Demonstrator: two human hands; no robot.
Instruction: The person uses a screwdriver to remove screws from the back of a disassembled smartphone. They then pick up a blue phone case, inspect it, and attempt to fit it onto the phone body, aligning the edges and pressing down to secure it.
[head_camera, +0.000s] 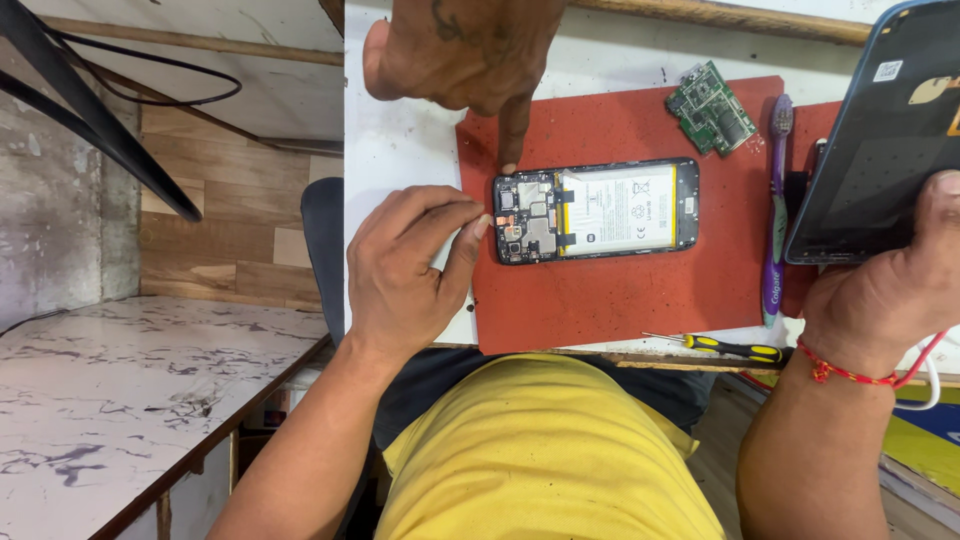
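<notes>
An opened phone (600, 210) lies flat on a red mat (620, 300), its white battery and dark circuit parts showing. My left hand (410, 265) rests at the phone's left end, with thumb and forefinger pinched together against that edge. Whether anything small sits between them I cannot tell. My right hand (890, 290) holds a dark blue phone back cover (880, 130), tilted up at the right of the mat. Another person's hand (460, 50) reaches in from the top and presses one fingertip on the phone's upper left corner.
A green circuit board (712, 108) lies at the mat's far edge. A purple toothbrush (775, 200) lies along its right side. A yellow and black screwdriver (730, 347) sits at the white table's near edge. A marble counter (120, 390) is on the left.
</notes>
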